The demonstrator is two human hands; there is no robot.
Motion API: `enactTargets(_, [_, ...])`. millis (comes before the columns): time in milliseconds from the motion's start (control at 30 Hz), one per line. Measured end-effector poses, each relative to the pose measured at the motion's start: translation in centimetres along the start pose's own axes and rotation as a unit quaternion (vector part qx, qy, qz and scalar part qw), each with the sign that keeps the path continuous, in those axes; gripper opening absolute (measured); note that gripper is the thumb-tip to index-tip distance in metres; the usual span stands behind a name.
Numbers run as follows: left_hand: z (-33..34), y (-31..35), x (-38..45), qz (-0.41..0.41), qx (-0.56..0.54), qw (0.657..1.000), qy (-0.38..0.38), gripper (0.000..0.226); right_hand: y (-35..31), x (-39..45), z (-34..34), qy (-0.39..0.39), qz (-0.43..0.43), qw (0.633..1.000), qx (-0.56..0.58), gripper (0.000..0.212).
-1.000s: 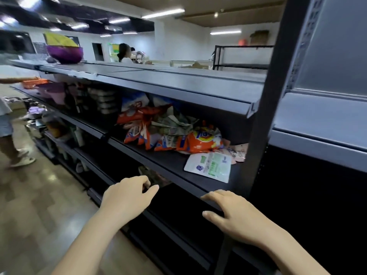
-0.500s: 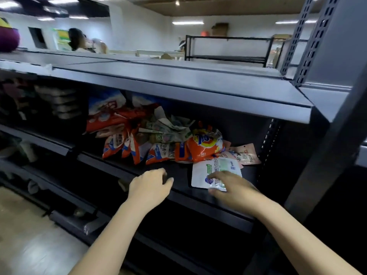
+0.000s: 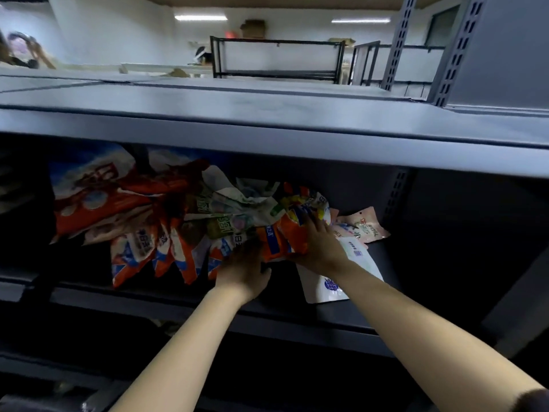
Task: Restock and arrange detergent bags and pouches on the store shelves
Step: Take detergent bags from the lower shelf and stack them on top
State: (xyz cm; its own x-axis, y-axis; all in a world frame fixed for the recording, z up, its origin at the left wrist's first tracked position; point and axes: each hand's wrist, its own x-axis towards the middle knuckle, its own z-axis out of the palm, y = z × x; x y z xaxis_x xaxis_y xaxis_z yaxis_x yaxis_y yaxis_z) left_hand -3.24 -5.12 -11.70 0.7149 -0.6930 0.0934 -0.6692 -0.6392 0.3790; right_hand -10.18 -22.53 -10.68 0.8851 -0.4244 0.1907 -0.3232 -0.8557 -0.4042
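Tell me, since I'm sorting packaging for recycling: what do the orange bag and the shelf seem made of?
The orange bag looks like thin glossy plastic film; it creases and crumples between both hands. The shelf looks like painted sheet metal, dark and matte, with slotted uprights, though the dim light leaves its finish uncertain.

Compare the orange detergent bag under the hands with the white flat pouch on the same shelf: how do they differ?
The orange bag looks puffy and crumpled; the white pouch lies flat and smooth. The orange bag sits against the pile, held between the left hand and right hand; the white pouch lies nearer the shelf edge, under the right forearm. Both rest on that shelf.
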Motion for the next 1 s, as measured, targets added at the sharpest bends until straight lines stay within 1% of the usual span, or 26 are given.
enactTargets(33, [0.3, -0.4, 0.2, -0.002, 0.002, 1.0, 0.005, 0.062, -0.2, 0.5, 0.6, 0.011, 0.006, 1.0, -0.016, 0.114])
enactTargets(100, [0.8, -1.1, 0.3, -0.001, 0.014, 1.0, 0.023, 0.071, -0.5, 1.6, 1.4, 0.023, 0.021, 0.999, -0.04, 0.112])
enactTargets(167, [0.9, -1.9, 0.6, -0.002, 0.009, 0.999, 0.048, 0.073, -0.7, 2.8, 1.2, -0.004, 0.046, 0.998, -0.045, 0.107])
enactTargets(233, [1.0, -2.6, 0.9, -0.015, 0.02, 0.998, 0.053, 0.072, -0.8, 3.8, 0.6, -0.031, 0.058, 0.995, -0.071, 0.101])
enactTargets(333, [1.4, -3.0, 1.2, -0.028, 0.041, 0.997, 0.059, 0.073, -1.3, 4.5, -0.2, -0.037, 0.063, 0.995, -0.063, 0.087])
enactTargets(433, [1.8, -3.2, 1.4, -0.035, 0.008, 0.997, 0.067, 0.071, -1.8, 4.7, -1.7, -0.015, 0.047, 0.998, -0.038, 0.064])
enactTargets(533, [2.0, -3.0, 1.5, -0.042, -0.004, 0.996, 0.081, 0.074, -1.9, 3.8, -4.0, 0.031, 0.073, 0.997, 0.001, 0.048])
enactTargets(567, [2.0, -2.9, 1.5, -0.046, 0.0, 0.995, 0.087, 0.075, -1.9, 3.0, -4.7, 0.052, 0.072, 0.996, 0.009, 0.045])
enactTargets(700, [2.2, -2.8, 1.3, -0.073, 0.045, 0.989, 0.12, 0.072, -1.4, -2.0, -5.2, 0.117, 0.044, 0.991, 0.043, 0.046])
enactTargets(767, [2.3, -2.5, 1.1, -0.083, 0.059, 0.983, 0.153, 0.062, -0.3, -4.5, -4.7, 0.117, 0.059, 0.991, 0.023, 0.044])
enactTargets(833, [2.4, -1.9, 0.9, -0.099, 0.019, 0.978, 0.183, 0.048, 1.0, -6.5, -4.0, 0.071, 0.057, 0.996, -0.022, 0.052])
enactTargets(900, [2.3, -1.5, 0.7, -0.114, -0.035, 0.973, 0.196, 0.04, 2.3, -7.9, -3.0, -0.001, 0.002, 0.996, -0.089, 0.06])
enactTargets(933, [2.3, -1.6, 0.4, -0.117, -0.052, 0.972, 0.197, 0.039, 2.9, -8.5, -2.4, -0.028, -0.031, 0.993, -0.114, 0.064])
enactTargets(1000, [2.4, -2.0, -0.3, -0.108, -0.066, 0.972, 0.2, 0.041, 3.4, -9.5, -1.1, -0.054, -0.059, 0.991, -0.11, 0.078])
